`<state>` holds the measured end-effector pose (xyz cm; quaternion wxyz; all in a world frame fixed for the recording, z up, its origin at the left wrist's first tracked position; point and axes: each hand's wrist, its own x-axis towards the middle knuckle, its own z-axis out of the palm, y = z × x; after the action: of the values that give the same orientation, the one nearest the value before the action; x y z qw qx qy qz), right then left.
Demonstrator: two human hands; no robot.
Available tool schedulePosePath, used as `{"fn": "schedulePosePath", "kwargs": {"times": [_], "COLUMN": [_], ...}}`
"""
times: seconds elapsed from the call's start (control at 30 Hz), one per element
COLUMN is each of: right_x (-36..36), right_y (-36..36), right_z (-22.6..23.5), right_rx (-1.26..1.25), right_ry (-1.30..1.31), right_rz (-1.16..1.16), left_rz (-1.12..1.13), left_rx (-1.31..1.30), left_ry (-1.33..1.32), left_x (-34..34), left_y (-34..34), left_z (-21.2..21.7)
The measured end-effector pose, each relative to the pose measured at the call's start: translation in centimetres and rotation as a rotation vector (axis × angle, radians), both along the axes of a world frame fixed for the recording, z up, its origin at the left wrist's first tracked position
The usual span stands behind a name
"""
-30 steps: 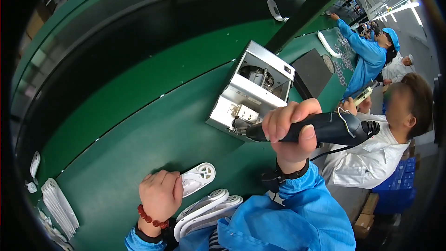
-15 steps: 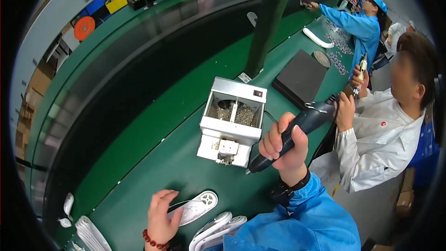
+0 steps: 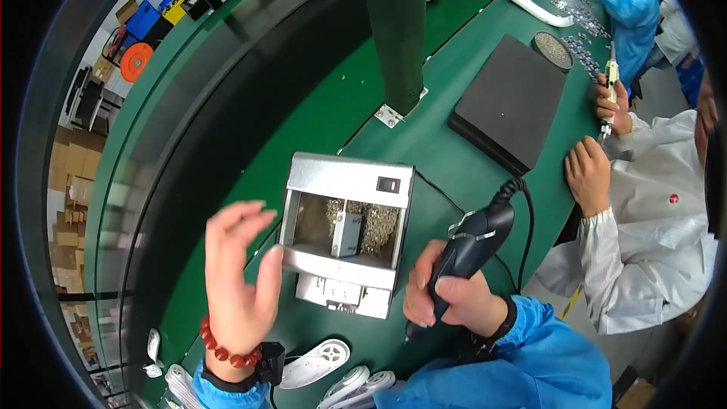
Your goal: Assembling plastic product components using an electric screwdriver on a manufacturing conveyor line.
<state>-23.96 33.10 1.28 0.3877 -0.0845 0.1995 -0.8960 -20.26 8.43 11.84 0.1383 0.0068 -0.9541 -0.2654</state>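
Note:
My left hand [image 3: 238,280] is raised beside the left side of a silver screw feeder [image 3: 341,170]. Its fingers are spread and hold nothing. My right hand [image 3: 471,301] is wrapped round a black electric screwdriver [image 3: 478,236], tip pointing down and left, to the right of the feeder. Small metal screws [image 3: 379,229] fill the feeder's open bin. Below the feeder lies a long white plastic part [image 3: 314,363] with a round spoked end, partly hidden by my left wrist. More white parts [image 3: 356,388] overlap at the lower edge.
A green post [image 3: 397,38] rises behind the feeder, near the dark conveyor. To the right are a black flat box [image 3: 511,106] and a round dish of small parts [image 3: 553,51]. A co-worker in white holds a pale screwdriver [image 3: 610,91]. A cable hangs from my screwdriver.
My left hand has moved up from beside the white part to the feeder's left side. My right hand has lowered the screwdriver, and the view has shifted.

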Motion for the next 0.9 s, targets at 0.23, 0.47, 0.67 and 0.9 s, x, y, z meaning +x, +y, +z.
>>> {"fn": "schedulePosePath", "kwargs": {"times": [0.23, 0.47, 0.67, 0.9], "right_x": [-0.5, -1.7, -1.4, -1.0], "right_y": [0.9, 2.3, 2.1, 1.8], "right_z": [0.6, 0.6, 0.5, 0.2], "right_rx": [0.001, 0.039, 0.015, 0.008], "right_ry": [-0.073, -0.095, -0.192, -0.209], "right_rz": [0.121, 0.232, 0.172, 0.152], "left_rz": [-0.342, -0.446, -0.497, -0.508], "left_rx": [-0.078, -0.111, -0.085, 0.038], "left_ry": [-0.184, -0.505, -0.467, -0.409], "left_x": [-10.7, -12.5, -12.6, -12.5], "left_y": [3.1, 3.5, 3.2, 2.5], "left_z": [1.0, 1.0, 1.2, 0.3]}}
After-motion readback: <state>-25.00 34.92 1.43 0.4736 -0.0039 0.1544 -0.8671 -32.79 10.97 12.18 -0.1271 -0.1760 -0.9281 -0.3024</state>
